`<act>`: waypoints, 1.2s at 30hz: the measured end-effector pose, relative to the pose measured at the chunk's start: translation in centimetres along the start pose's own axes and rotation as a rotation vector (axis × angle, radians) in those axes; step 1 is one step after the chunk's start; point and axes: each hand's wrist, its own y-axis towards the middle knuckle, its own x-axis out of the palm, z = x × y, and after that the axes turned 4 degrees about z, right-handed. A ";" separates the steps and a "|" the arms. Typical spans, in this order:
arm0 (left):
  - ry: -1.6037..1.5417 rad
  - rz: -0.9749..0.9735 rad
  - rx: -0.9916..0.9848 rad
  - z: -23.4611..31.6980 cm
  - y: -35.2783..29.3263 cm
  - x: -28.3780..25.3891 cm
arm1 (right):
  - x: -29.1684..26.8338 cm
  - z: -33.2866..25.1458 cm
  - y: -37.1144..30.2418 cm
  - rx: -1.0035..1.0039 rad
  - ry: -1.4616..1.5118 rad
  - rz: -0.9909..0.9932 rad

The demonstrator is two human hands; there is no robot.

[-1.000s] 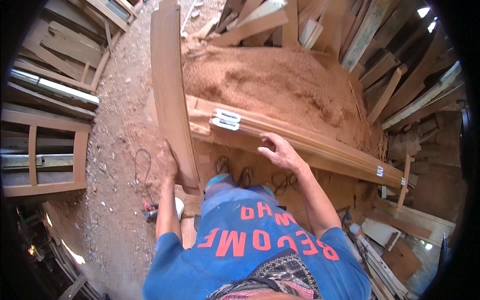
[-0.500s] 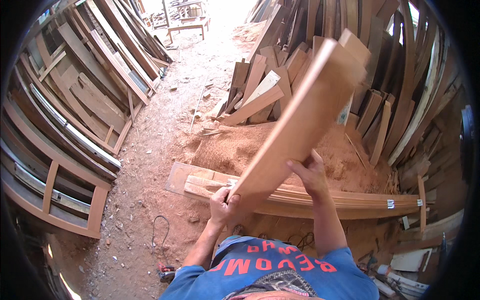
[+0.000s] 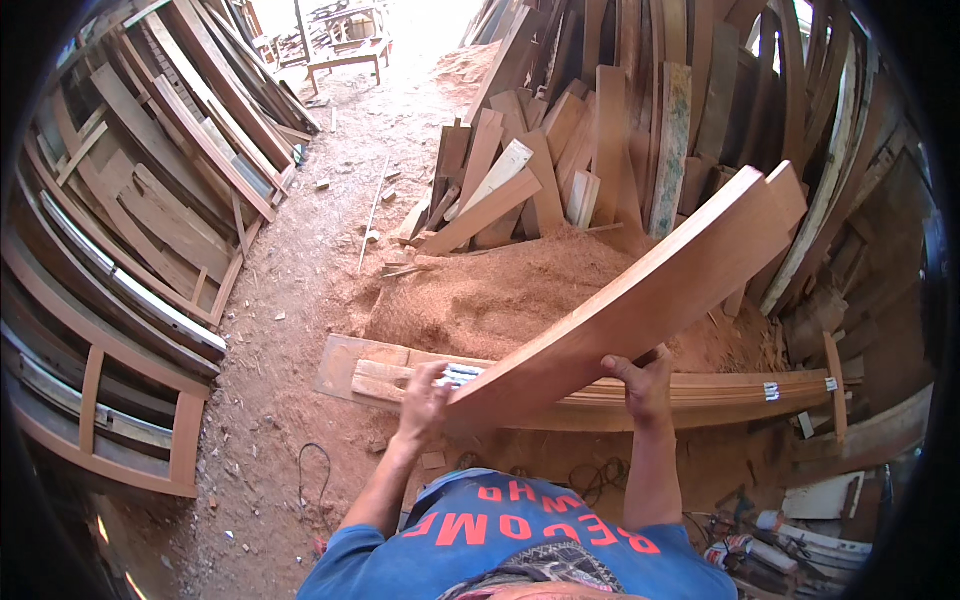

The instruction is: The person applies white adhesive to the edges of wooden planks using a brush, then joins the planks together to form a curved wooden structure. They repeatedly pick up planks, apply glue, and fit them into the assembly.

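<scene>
A wide reddish-brown wooden plank (image 3: pixel 620 320) slants up and away to the right, above a workpiece stack. At its far end a stepped edge shows what looks like a second board behind it. My right hand (image 3: pixel 646 382) grips the lower edge near the middle, thumb on the face and fingers hidden behind. My left hand (image 3: pixel 424 402) is closed at the near left end; the board hides part of its grip. Beneath lies a long stack of boards (image 3: pixel 700 408), with pale metallic strips (image 3: pixel 461 374) beside my left hand.
Sawdust (image 3: pixel 480 290) heaps up beyond the stack. Offcuts (image 3: pixel 500 195) and tall planks (image 3: pixel 670 150) lean at the back right. Wooden frames (image 3: pixel 100 390) line the left side. A cable (image 3: pixel 314 470) lies on the dusty floor, and bottles (image 3: pixel 750 550) are at the lower right.
The plank has swung down to the right from a steeper tilt, and its far end is lower. Both hands moved with it; the view has shifted slightly to the right.
</scene>
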 end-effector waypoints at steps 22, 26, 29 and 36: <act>-0.600 0.002 -1.395 -19.8 -25.2 -9.9 | 5.5 0.6 5.5 -0.259 -0.005 -0.009; -0.363 0.297 -1.326 -18.4 -23.1 -10.5 | 7.1 1.5 5.5 -0.238 -0.063 -0.033; -0.069 0.029 -1.276 -18.9 -25.4 -10.3 | 7.2 2.8 5.4 -0.231 -0.106 -0.085; 0.060 -1.035 -0.969 -9.1 -35.4 -13.3 | 7.1 5.2 5.0 -0.170 -0.161 -0.119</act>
